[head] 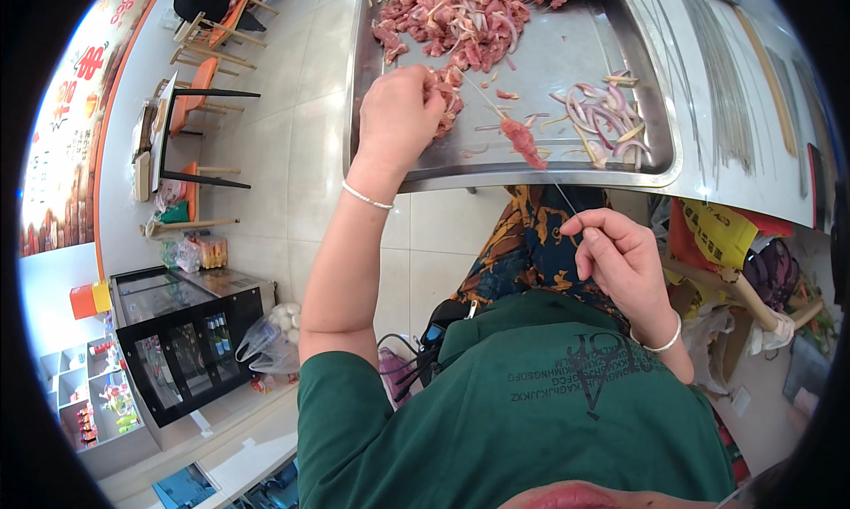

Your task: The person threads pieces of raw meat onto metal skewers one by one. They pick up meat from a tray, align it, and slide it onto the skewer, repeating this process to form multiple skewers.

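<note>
My right hand (614, 253) pinches the lower end of a thin metal skewer (563, 195) between thumb and fingers. Pieces of raw meat (521, 142) are threaded partway along it, and its tip points up-left towards the meat near my left hand. My left hand (402, 114) is at a small heap of raw meat (451, 104) by the tray's left side. Its fingers curl against this heap, their tips partly hidden. A larger pile of raw meat (458, 21) mixed with sliced onion lies farther back in the metal tray (571, 51).
Sliced red onion and pale strips (607, 120) lie in the tray's near right corner. Bare metal skewers (717, 77) are spread on the table to the right. Bags (724, 233) hang over a wooden chair below. Left are orange chairs (192, 97) and a glass-fronted cooler (192, 336).
</note>
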Motion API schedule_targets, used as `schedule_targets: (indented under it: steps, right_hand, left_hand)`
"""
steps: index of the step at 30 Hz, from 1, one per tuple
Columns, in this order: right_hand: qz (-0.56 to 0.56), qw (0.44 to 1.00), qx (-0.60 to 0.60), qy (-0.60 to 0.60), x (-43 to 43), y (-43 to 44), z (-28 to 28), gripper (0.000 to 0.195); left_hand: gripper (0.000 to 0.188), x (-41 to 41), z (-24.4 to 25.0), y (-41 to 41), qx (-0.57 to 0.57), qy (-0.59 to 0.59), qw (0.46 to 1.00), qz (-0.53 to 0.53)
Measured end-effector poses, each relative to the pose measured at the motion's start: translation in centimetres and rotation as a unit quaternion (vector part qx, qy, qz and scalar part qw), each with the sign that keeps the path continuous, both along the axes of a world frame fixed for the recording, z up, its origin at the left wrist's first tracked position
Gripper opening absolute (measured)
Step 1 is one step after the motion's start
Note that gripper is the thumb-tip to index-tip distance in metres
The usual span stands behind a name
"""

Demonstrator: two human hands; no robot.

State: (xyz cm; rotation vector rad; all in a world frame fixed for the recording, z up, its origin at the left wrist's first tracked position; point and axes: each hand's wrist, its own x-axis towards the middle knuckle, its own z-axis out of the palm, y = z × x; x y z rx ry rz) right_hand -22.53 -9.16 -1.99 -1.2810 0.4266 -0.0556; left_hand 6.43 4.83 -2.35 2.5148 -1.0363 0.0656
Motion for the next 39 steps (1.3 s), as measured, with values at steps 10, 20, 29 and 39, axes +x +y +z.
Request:
schedule_targets:
  steps: [10,20,29,39]
  right_hand:
    - [0.009,1.000,0.007,0.006,0.1,-0.3,0.0,0.020]
    - [0.010,1.000,0.005,0.006,-0.1,-0.3,0.0,0.020]
    - [-0.005,1.000,0.008,0.002,-0.4,-0.3,0.3,0.020]
    - [-0.137,0.988,0.014,-0.071,-2.1,-1.3,1.0,0.023]
  left_hand:
    - [0.024,-0.4,3.0,2.6,-0.406,0.615,0.676,0.006]
    - [0.024,-1.4,2.8,2.2,-0.414,0.576,0.705,-0.013]
    - [0.026,-2.4,4.5,1.3,-0.414,0.640,0.647,0.003]
    - [0.027,-2.2,3.7,-8.5,-0.270,0.523,0.800,-0.117]
